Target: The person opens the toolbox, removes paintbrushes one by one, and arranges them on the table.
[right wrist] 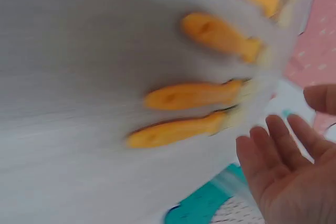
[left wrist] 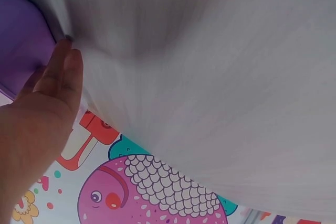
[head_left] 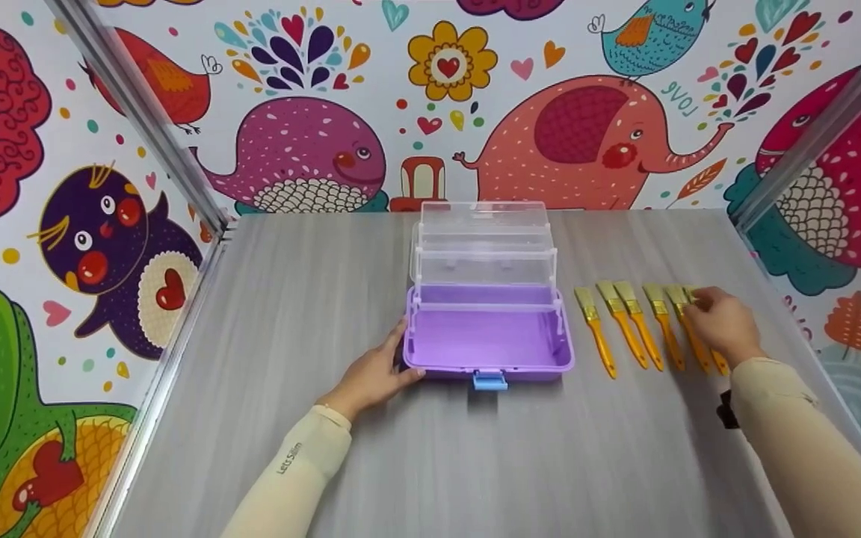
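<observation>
A purple plastic box (head_left: 486, 332) with a raised clear lid and clear tiers (head_left: 484, 243) stands mid-table, a blue latch (head_left: 490, 381) on its front. My left hand (head_left: 376, 376) rests against its left side, the thumb by the front corner. The fingers (left wrist: 68, 72) lie fairly straight along the purple wall in the left wrist view. Over the rightmost of several paintbrushes with yellow-orange handles (head_left: 599, 340) is my right hand (head_left: 726, 325). In the right wrist view its fingers (right wrist: 278, 145) are spread and loosely bent, apart from the blurred brush handles (right wrist: 178, 132).
The brushes lie side by side on the grey table (head_left: 288, 299), right of the box, bristles toward the back. Cartoon-printed walls (head_left: 430, 97) enclose the back and sides, with metal posts (head_left: 169, 119) at the corners. A small dark object (head_left: 728, 411) shows beside the right sleeve.
</observation>
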{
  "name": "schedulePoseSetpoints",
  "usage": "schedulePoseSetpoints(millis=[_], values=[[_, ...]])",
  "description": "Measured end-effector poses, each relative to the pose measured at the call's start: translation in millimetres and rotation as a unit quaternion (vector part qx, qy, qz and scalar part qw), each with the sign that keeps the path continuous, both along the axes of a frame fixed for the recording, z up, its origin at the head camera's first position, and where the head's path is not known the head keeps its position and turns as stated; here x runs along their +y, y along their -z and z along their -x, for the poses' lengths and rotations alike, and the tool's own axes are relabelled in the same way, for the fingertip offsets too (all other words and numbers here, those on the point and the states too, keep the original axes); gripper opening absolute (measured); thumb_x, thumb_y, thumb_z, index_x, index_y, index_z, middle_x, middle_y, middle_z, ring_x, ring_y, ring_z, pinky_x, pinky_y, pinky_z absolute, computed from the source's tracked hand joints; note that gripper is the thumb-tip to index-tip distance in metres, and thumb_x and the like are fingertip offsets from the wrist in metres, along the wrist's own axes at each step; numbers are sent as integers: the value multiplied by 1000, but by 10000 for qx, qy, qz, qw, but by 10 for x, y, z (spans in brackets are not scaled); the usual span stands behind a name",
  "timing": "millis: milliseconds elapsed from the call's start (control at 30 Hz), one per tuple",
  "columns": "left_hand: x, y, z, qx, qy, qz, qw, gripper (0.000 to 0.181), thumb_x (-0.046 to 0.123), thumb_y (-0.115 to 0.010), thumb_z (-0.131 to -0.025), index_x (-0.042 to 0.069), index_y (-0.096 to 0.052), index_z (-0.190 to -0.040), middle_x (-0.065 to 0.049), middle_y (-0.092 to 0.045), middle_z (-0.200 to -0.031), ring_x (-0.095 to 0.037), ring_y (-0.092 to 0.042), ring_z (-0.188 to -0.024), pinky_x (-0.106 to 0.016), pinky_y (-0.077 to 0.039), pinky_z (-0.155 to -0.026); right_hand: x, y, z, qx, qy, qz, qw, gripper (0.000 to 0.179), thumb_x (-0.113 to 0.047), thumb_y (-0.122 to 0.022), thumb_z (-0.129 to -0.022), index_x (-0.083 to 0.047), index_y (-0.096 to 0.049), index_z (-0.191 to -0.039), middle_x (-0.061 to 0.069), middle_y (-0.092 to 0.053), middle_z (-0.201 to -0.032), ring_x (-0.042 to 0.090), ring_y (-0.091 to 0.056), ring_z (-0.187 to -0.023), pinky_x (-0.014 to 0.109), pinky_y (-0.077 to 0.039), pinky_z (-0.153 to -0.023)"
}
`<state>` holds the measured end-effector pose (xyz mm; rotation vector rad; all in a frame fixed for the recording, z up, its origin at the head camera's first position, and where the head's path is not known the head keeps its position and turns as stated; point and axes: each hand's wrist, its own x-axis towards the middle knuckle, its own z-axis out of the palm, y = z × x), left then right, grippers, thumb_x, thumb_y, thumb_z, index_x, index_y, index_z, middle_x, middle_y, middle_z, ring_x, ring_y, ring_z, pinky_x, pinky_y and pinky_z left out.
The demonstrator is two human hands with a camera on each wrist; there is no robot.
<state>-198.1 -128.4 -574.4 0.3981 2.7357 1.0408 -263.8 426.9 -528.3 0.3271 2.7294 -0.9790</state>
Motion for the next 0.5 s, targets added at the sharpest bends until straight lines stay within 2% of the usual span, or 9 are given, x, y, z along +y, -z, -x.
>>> schedulePoseSetpoints(millis=[167,233,500], values=[[5,-9,18,-46,-33,-12,10000,97,48,-70,-90,7,-17,-160,-33,-45,-143,-49,-52,-123,-57,-40,-104,-321,-103,-21,695,-737,417,9940,52,-30,-52,-103,4,-44,-142,30,-51,-135,43,-50,-118,59,-42,-101],[11,-9,26,-28,-40,-22,10000,97,47,-71,-89,7,-17,-160,-33,-46,-142,-50,-52,-122,-57,-41,-103,-446,-151,-42,829,-934,579,9905,51,-30,-53,-103,3,-46,-141,28,-54,-133,41,-52,-118,57,-44,-100],[35,19,58,15,-65,80,9999,94,43,-71,-90,7,-19,-159,-34,-50,-138,-49,-55,-118,-56,-44,-100,-881,-289,-175,757,-1724,1063,9763,54,-34,-60,-101,-5,-47,-145,18,-54,-139,37,-49,-127,55,-43,-103]])
